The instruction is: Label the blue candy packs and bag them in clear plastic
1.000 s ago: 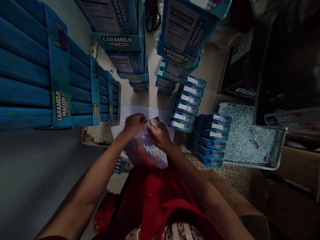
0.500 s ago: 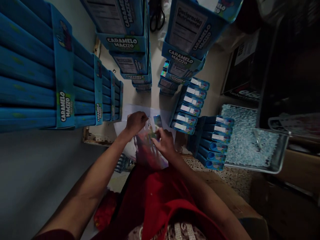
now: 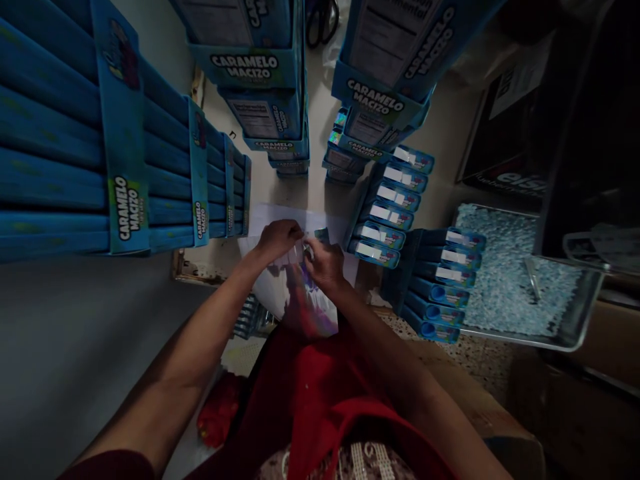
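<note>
A glossy, iridescent sheet (image 3: 313, 313) lies over white paper (image 3: 265, 217) at the table's near edge and hangs toward my red apron. My left hand (image 3: 280, 240) is closed at the sheet's upper part, fingertips pinched on it. Close by on the right, my right hand (image 3: 325, 263) is pinched too, its thumb and finger at a small pale bit too unclear to name. The two hands' fingertips nearly meet. To the right stand blue candy tubes (image 3: 385, 213) in a holder, most with white strips on their ends.
Tall stacks of blue "Caramelo Macizo" boxes (image 3: 245, 67) rise ahead and at the left (image 3: 125, 200). A second tube holder (image 3: 440, 287) sits at the right, some tube ends uncovered. Beyond it is a metal tray (image 3: 593, 313) of pale blue pieces. Black scissors (image 3: 320, 27) lie at the back.
My right hand has moved up along the sheet, closer to my left hand. The left hand stays near the sheet's top. The whole view has shifted slightly.
</note>
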### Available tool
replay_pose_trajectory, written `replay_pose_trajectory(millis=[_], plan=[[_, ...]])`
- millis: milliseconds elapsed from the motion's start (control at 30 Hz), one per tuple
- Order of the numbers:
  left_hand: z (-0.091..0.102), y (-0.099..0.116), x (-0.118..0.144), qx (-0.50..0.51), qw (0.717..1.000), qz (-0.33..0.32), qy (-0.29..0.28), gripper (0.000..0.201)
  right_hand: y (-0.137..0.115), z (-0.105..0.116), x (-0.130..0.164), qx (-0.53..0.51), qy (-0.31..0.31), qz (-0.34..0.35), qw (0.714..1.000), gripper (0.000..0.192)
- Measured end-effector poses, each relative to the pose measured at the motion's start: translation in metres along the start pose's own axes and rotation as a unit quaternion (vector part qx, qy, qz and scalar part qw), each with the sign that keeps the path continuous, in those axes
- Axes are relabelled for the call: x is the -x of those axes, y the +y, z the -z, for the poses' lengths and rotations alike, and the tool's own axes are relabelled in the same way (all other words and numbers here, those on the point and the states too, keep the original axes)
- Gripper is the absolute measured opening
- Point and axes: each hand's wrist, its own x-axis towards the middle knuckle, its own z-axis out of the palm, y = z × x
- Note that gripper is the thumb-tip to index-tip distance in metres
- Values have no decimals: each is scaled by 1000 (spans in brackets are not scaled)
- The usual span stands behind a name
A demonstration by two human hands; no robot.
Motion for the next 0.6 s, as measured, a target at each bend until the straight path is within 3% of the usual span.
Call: replay_pose_trajectory(millis=[267, 333, 400, 500, 600], plan=[[-1, -5, 0, 25, 1000, 2, 0, 22, 1, -1, -2, -19, -12, 35, 999, 16], [-3, -4, 3, 16, 999, -21, 24, 22, 2, -3, 0, -50, 3, -6, 999, 15], [-5, -5, 8, 4, 998, -44, 50, 22, 1, -7, 1, -128, 33, -95, 987, 18], [-7, -6, 14, -13, 995, -73, 69, 23, -3, -9, 1, -283, 78, -214, 932, 23], [-9, -9, 15, -45, 993, -77, 77, 26, -14, -1, 3, -358, 86, -232, 900, 23]])
